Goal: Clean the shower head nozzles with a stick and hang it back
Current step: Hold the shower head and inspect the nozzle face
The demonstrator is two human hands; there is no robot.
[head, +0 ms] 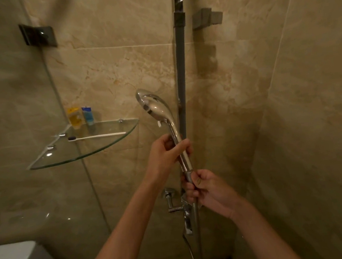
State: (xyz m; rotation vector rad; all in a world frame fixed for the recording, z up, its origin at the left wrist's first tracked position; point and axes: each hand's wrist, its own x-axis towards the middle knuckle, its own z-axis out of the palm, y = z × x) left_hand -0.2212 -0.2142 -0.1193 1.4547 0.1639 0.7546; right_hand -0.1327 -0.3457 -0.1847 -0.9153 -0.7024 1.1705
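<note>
Head view: chromed shower head (153, 106) held up in mid-scene, just left of the vertical riser rail (182, 76), its shiny back toward the camera and the nozzle face turned away, so nozzles not visible. Probably light and rigid, with a polished, likely slippery skin; best taken along the slim handle rather than the rounded head, with the flexible hose (197, 220) trailing below and likely to tug a little. Left hand (166, 152) wrapped round the upper handle, fingers curled close together over the front, thumb on the near side. Right hand (208, 190) lower down, fingertips and thumb pinching the metal nut where handle meets hose, remaining fingers folded loosely beneath. Further left, a white stick-like tool with a dark tip (96, 136), seemingly a toothbrush, lying flat on the glass corner shelf (65, 157), untouched and well apart from both hands; two small bottles (81, 117) standing at the far back of that shelf. Mixer tap (177, 203) below the hands, partly hidden by the right hand. Cleaning apparently not yet begun.
</note>
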